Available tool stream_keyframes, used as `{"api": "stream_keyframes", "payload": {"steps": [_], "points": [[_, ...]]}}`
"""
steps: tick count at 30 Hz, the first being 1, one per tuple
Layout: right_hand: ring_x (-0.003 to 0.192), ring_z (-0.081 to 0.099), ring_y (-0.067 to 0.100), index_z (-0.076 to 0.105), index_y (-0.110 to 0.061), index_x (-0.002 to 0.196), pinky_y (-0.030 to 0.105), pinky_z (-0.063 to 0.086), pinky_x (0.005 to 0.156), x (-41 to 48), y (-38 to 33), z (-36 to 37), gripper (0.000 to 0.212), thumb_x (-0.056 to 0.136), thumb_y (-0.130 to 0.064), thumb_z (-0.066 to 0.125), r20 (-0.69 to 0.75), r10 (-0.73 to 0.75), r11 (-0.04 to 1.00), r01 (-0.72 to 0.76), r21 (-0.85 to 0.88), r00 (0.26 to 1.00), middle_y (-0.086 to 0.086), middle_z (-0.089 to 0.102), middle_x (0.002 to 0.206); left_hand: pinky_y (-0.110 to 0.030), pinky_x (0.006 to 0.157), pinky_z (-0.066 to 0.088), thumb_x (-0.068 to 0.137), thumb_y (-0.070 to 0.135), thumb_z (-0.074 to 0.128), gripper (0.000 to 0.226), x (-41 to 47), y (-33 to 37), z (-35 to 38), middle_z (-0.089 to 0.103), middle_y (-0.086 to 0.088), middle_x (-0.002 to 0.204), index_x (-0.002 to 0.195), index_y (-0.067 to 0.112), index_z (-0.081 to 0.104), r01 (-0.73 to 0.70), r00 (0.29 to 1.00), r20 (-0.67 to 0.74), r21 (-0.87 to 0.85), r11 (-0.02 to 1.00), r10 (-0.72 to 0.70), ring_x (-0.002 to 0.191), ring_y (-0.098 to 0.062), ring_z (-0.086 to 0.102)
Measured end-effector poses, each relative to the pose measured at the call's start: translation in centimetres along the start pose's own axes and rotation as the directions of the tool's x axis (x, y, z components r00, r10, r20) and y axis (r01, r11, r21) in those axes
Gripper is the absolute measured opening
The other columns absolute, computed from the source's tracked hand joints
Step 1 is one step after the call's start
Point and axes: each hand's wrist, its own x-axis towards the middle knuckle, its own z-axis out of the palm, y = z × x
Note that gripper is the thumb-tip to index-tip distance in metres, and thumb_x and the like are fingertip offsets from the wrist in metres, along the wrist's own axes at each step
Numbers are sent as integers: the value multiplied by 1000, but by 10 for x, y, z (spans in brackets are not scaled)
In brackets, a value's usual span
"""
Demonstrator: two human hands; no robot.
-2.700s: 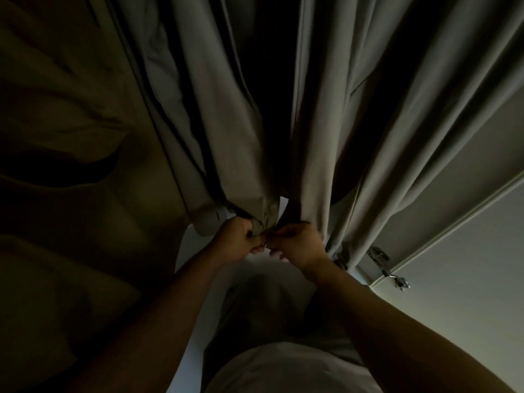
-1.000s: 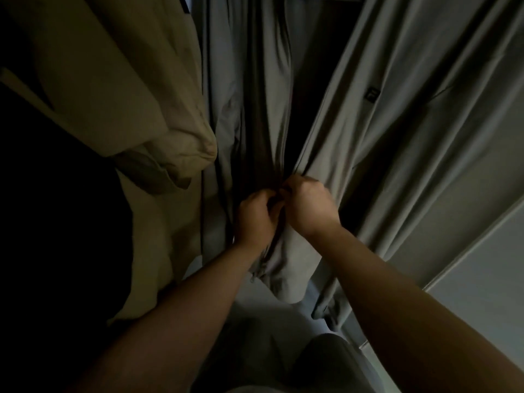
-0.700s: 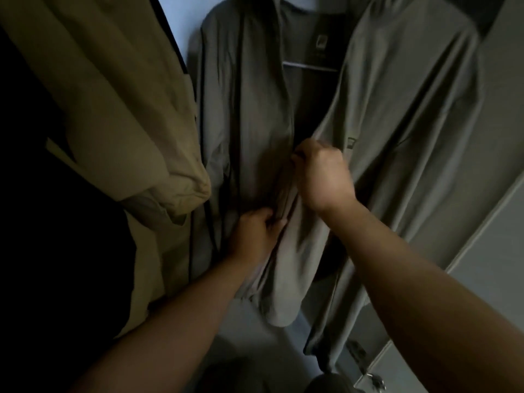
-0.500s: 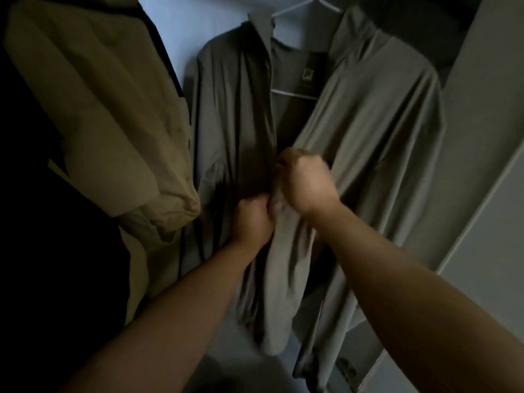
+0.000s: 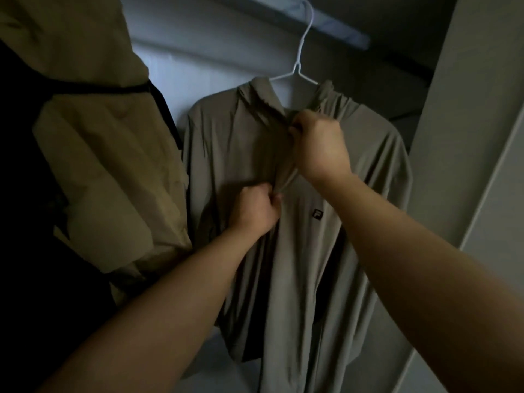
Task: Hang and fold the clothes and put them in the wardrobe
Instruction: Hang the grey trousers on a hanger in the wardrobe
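Observation:
A grey-green zip jacket [image 5: 232, 154] with a small dark chest logo hangs on a white wire hanger [image 5: 300, 56] inside the dim wardrobe. My left hand [image 5: 255, 208] grips the jacket's front at mid chest and holds the fabric taut. Higher up, just below the collar, my right hand [image 5: 319, 146] pinches the front closure between thumb and fingers. The jacket front is closed from my left hand up to my right hand. The zipper pull itself is hidden by my fingers.
A beige coat [image 5: 107, 154] hangs close on the left, touching the jacket's sleeve, with a dark garment [image 5: 34, 222] beside it. The hanger hooks over the rail [image 5: 340, 26] above. The wardrobe's pale side panel [image 5: 465, 137] stands right of the jacket.
My right hand has travelled up the jacket front from near the hem to the collar, closing it. My left hand stayed lower on the front. The view tilted upward, showing hanger and rail.

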Motion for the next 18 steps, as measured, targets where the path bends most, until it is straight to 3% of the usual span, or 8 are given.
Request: {"api": "stream_keyframes", "payload": {"steps": [3, 5, 9, 13, 14, 16, 18], "points": [[88, 61, 29, 65, -9, 103, 36, 49, 74, -10, -6, 4, 13, 99, -15, 54, 15, -57, 996, 56, 62, 998, 12, 65, 101, -31, 57, 44, 83, 52, 61, 31, 28, 13, -12, 71, -9, 78, 84, 22, 61, 14, 994, -107, -41, 999, -18, 74, -33, 67], [88, 61, 30, 65, -9, 103, 38, 50, 75, -3, -6, 0, 13, 99, -15, 54, 35, -92, 995, 91, 39, 995, 13, 64, 100, -36, 60, 48, 91, 44, 60, 25, 38, 17, -15, 71, -14, 83, 90, 18, 63, -50, 991, -128, -7, 999, 49, 78, -41, 67], [91, 62, 32, 65, -8, 99, 45, 52, 79, 42, 1, -21, 12, 97, -14, 55, -93, -26, 1000, 27, 10, 995, 14, 65, 101, -36, 60, 48, 97, 36, 58, 25, 41, 16, -13, 71, -17, 84, 90, 13, 66, -130, 991, -45, 1, 992, 129, 78, -40, 66], [93, 60, 28, 64, -12, 103, 44, 53, 80, 50, 12, -24, 12, 98, -19, 56, 41, -86, 996, 86, -5, 995, 10, 63, 104, -34, 72, 56, 85, 40, 68, 22, 69, 26, -38, 71, -2, 79, 79, 19, 65, -70, 988, 137, 25, 997, 66, 80, -25, 68], [91, 61, 26, 63, -15, 101, 41, 52, 78, 50, 16, -25, 11, 97, -24, 58, 52, -98, 995, 96, 26, 994, 7, 63, 101, -32, 72, 56, 82, 37, 68, 18, 78, 29, -49, 70, 2, 75, 75, 21, 64, -33, 995, 96, -57, 998, 39, 78, -21, 68], [85, 61, 19, 62, -22, 96, 34, 50, 72, 53, 26, -28, 23, 94, -45, 59, 15, -28, 995, 27, 97, 999, 0, 64, 93, -28, 66, 51, 81, 35, 62, 18, 100, 34, -71, 65, 7, 67, 71, 20, 61, -39, 988, -155, -194, 980, 9, 70, -17, 64], [82, 63, 17, 63, -25, 93, 34, 50, 71, 70, 38, -29, 44, 91, -66, 49, -71, 212, 967, -198, 160, 975, -3, 66, 88, -26, 62, 39, 82, 34, 55, 17, 124, 41, -92, 63, 5, 69, 70, 22, 55, -100, 918, -396, -178, 979, 21, 69, -18, 58]]}}
